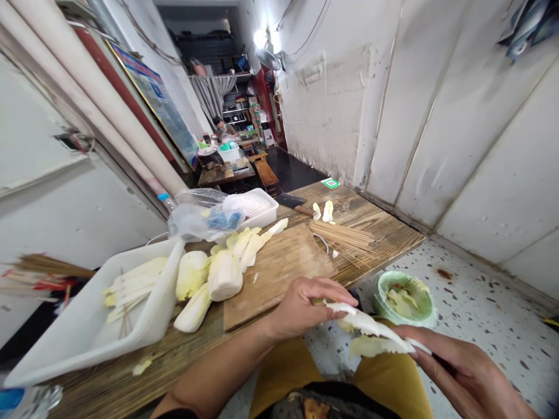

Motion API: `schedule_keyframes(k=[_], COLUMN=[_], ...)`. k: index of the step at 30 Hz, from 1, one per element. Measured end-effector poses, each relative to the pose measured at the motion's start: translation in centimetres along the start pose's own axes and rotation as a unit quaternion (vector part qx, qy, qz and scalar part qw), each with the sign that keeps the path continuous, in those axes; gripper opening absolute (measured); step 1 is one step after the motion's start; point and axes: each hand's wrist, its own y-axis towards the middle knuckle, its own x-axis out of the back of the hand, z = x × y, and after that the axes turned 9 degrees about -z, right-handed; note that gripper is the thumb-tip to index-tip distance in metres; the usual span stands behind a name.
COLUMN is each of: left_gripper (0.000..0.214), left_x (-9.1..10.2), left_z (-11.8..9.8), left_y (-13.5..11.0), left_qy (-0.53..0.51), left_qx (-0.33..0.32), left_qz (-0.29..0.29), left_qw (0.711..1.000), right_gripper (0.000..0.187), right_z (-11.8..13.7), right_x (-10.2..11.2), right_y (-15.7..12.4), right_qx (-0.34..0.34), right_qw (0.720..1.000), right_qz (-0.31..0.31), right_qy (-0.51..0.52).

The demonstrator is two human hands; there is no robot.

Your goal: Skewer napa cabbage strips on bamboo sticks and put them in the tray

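Observation:
Over my lap, my left hand (pixel 312 305) and my right hand (pixel 458 366) hold pieces of napa cabbage leaf (pixel 371 329) between them. My left fingers pinch the upper left end, and my right fingers grip the white end at the lower right. Behind my left hand lies a wooden cutting board (pixel 283 262). Cut cabbage hearts (pixel 225 276) and loose leaves (pixel 248 244) rest along its left side. A bundle of thin bamboo skewers (pixel 343 233) is spread on the table past the board. Whether a skewer is in my right hand is hidden.
A white plastic tub (pixel 144 329) with skewered leaves stands at the left. A green-lined bin (pixel 404 299) with leaf scraps sits on the floor to the right. Behind the board are a cleaver (pixel 292 202), a white basket (pixel 262 212) and plastic bags (pixel 196 218). A person (pixel 222 127) sits far back.

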Motion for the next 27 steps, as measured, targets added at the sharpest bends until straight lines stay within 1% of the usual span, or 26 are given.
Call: schedule_keyframes(k=[1, 3, 5, 7, 10, 12, 14, 15, 16, 17, 19, 20, 21, 22, 23, 24, 25, 26, 27], left_gripper=[0.020, 0.019, 0.021, 0.023, 0.024, 0.023, 0.020, 0.020, 0.024, 0.031, 0.048, 0.053, 0.054, 0.055, 0.057, 0.059, 0.058, 0.055, 0.050], left_x=[0.2, 0.7, 1.0, 1.1, 0.9, 0.9, 1.3, 1.7, 2.0, 2.4, 2.8, 2.8, 2.7, 2.4, 2.0, 1.6, 1.2, 0.9, 0.8], left_z=[-0.4, -1.1, -1.6, -1.6, -0.9, -0.5, -0.4, -0.4, -0.5, -0.5, -0.4, -0.2, 0.0, 0.2, 0.4, 0.7, 0.9, 1.1, 1.4], left_y=[0.0, 0.1, 0.1, 0.0, -0.1, 0.1, 0.5, 0.6, 0.7, 0.7, 0.3, -0.1, -0.6, -1.0, -1.5, -1.9, -2.1, -2.2, -2.3], left_qy=[0.004, 0.024, 0.067, 0.098, 0.073, 0.059, 0.078, 0.094, 0.104, 0.103, 0.048, -0.011, -0.086, -0.169, -0.248, -0.317, -0.370, -0.409, -0.435], left_qx=[-0.022, -0.038, -0.036, -0.029, -0.037, -0.042, -0.041, -0.036, -0.029, -0.018, 0.018, 0.048, 0.087, 0.131, 0.171, 0.197, 0.205, 0.198, 0.182], left_qz=[0.017, 0.044, 0.065, 0.077, 0.070, 0.064, 0.062, 0.051, 0.029, -0.008, -0.121, -0.167, -0.186, -0.177, -0.149, -0.121, -0.107, -0.118, -0.148], left_qw=[1.000, 0.998, 0.995, 0.992, 0.994, 0.995, 0.994, 0.994, 0.994, 0.994, 0.991, 0.985, 0.975, 0.961, 0.942, 0.920, 0.900, 0.883, 0.869], right_gripper=[0.032, 0.039, 0.042, 0.039, 0.031, 0.030, 0.031, 0.031, 0.031, 0.032, 0.039, 0.044, 0.051, 0.058, 0.063, 0.066, 0.066, 0.065, 0.063], right_z=[0.0, 0.0, 0.2, 0.5, 1.0, 1.3, 1.3, 1.3, 1.1, 0.9, 0.4, 0.1, -0.1, -0.3, -0.4, -0.4, -0.3, -0.2, -0.1], right_x=[0.0, 0.0, -0.1, -0.3, -0.7, -0.9, -1.1, -1.2, -1.2, -1.4, -1.8, -2.2, -2.7, -3.5, -4.4, -5.5, -6.7, -8.0, -9.4], right_y=[-0.1, -0.3, -0.3, -0.1, 0.3, 0.7, 0.9, 0.9, 0.9, 0.9, 0.7, 0.7, 0.7, 0.9, 1.1, 1.5, 1.9, 2.4, 2.8], right_qx=[0.021, 0.049, 0.053, 0.042, 0.036, 0.041, 0.050, 0.054, 0.057, 0.060, 0.073, 0.085, 0.103, 0.126, 0.148, 0.167, 0.180, 0.186, 0.186], right_qw=[1.000, 0.998, 0.998, 0.998, 0.997, 0.996, 0.996, 0.995, 0.993, 0.989, 0.978, 0.969, 0.958, 0.947, 0.937, 0.932, 0.932, 0.938, 0.947], right_qz=[-0.008, -0.018, -0.031, -0.051, -0.072, -0.070, -0.073, -0.082, -0.096, -0.113, -0.147, -0.162, -0.172, -0.177, -0.178, -0.175, -0.169, -0.162, -0.154], right_qy=[-0.010, -0.019, -0.020, -0.022, -0.019, -0.020, -0.028, -0.037, -0.049, -0.068, -0.127, -0.166, -0.205, -0.238, -0.262, -0.272, -0.264, -0.242, -0.213])
